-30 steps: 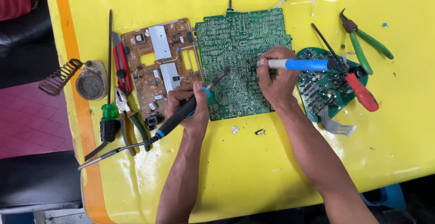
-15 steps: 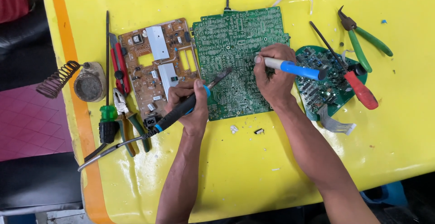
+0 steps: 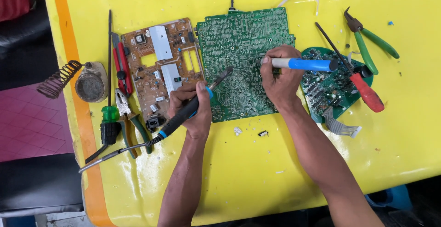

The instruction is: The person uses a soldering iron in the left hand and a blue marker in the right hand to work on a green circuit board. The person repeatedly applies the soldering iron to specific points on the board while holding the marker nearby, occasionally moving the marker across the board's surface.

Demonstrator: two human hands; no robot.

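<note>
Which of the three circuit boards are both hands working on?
The big square green circuit board in the middle. Both hands touch it; the brown board lies left, and the round green board lies right, under a red-handled screwdriver.

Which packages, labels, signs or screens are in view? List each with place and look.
No package, sign or screen shows.
Brown circuit board, left of the green circuit board: two plain silvery-white rectangular patches, which may be labels or metal plates; cannot tell.
Green circuit board, between left hand and right hand: fine white markings, too small to tell.
</note>
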